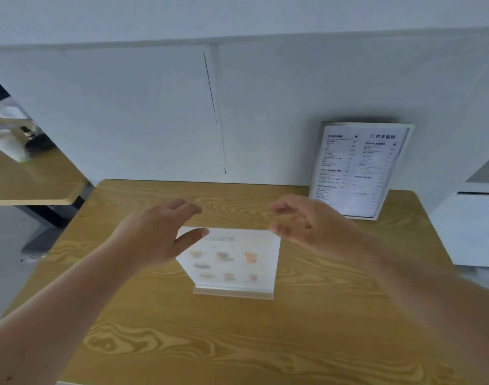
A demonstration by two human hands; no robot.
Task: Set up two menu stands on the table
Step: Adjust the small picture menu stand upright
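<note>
A small clear menu stand (235, 262) with pictures of drinks stands upright in the middle of the wooden table (237, 343). A taller framed menu stand (357, 168) with printed text leans against the white wall at the table's back right. My left hand (157, 234) hovers over the small stand's top left corner, fingers spread, holding nothing. At the stand's top right corner my right hand (310, 220) hovers with curled, parted fingers, also empty. Whether either hand touches the stand is unclear in the blur.
A white partition wall (154, 112) runs along the table's back edge. Another wooden table (29, 184) with a white bottle (7, 143) stands at the left. White furniture (473, 226) borders the table on the right.
</note>
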